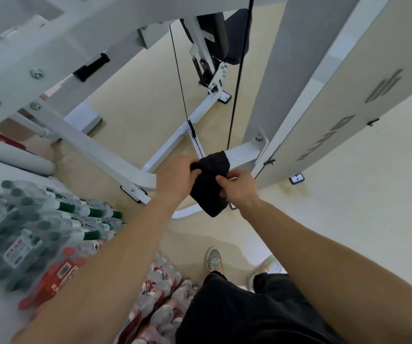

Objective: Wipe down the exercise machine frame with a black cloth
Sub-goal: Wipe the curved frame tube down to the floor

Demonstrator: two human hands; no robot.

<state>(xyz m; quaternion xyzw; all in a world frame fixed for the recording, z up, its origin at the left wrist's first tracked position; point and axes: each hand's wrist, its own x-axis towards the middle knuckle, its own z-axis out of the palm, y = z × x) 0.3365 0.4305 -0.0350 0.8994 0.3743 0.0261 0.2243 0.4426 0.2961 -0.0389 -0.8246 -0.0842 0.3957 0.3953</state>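
Head view: the black cloth (211, 184) hangs at centre, its top overlapping a white bar of the exercise machine frame (243, 153) that runs toward 2 o'clock. The left hand (175, 178) curls round the cloth's upper edge. The right hand (239, 188) pinches its right side. At 8 o'clock, plastic-wrapped packs (26, 219) hold green-capped bottles. At 6 o'clock, red-labelled packs (160, 294) hold more bottles.

One black cloth (209, 192), one left hand (175, 176), one right hand (240, 188) (two shoes (213, 260))

Matt black cloth (211, 184); glossy white painted-metal frame (243, 155); clear plastic bottles (38, 219).
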